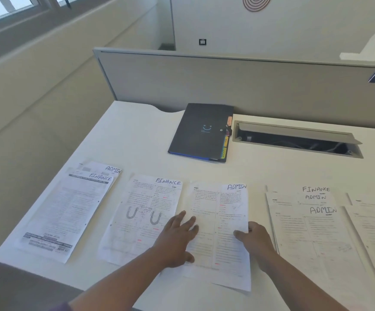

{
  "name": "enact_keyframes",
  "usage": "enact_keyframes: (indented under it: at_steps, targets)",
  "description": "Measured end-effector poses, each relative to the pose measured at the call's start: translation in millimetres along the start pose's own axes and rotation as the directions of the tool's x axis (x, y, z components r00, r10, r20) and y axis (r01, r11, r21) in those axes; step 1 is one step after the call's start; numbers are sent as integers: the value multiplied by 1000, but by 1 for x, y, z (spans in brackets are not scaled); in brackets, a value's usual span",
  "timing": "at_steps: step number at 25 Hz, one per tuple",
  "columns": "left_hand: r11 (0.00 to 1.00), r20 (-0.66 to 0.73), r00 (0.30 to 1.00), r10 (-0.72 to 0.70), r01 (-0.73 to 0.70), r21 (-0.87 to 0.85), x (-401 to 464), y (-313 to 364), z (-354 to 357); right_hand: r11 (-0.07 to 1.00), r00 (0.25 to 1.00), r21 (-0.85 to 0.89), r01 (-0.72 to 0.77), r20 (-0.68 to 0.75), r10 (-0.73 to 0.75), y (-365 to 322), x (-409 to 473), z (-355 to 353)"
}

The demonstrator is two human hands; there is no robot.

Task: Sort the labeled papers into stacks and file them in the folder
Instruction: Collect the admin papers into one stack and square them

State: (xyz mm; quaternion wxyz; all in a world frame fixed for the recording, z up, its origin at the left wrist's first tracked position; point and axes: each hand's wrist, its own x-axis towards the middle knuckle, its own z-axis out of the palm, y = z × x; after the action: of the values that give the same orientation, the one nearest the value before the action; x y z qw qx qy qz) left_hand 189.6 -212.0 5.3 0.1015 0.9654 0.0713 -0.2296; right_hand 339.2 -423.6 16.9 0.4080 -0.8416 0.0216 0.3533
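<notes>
Sorting is what we're doing: left hand pressing flat, fingers spread, on the ADMIN sheet, right hand pinching its right edge (mid-desk). Next we're likely stacking it with matching sheets; folder waiting closed behind.

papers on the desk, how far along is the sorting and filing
Early. Done: little; the far-left pile mixes FINANCE over ADMIN, and the right pile mixes both labels too. In hand: the left hand lies flat on the middle ADMIN sheet while the right hand holds its edge. Left: all stacking and filing; the folder lies closed.
</notes>
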Motion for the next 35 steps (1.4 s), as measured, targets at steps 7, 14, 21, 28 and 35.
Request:
enact_keyframes:
  at_steps: [7,14,21,28,35]
  targets:
    - [921,-241,959,-148,45,-386,-28,-26,11,982,981,159,104,-180,-75,-7,-9,0]
    - [701,-409,730,-548,134,-700,-97,-158,14,933,997,353,69,3,-75,-51,-9,96]
    - [547,-243,535,-809,537,-642,-163,-332,36,919,987,394,18,140,-80,-83,-24,224]
    - [413,-27,532,-846,623,-664,-171,-417,29,922,984,386,-43,175,-28,-130,-40,288]
    - [267,124,573,-810,548,-793,-166,-420,12,955,978,273,-113,201,58,-143,-39,317]
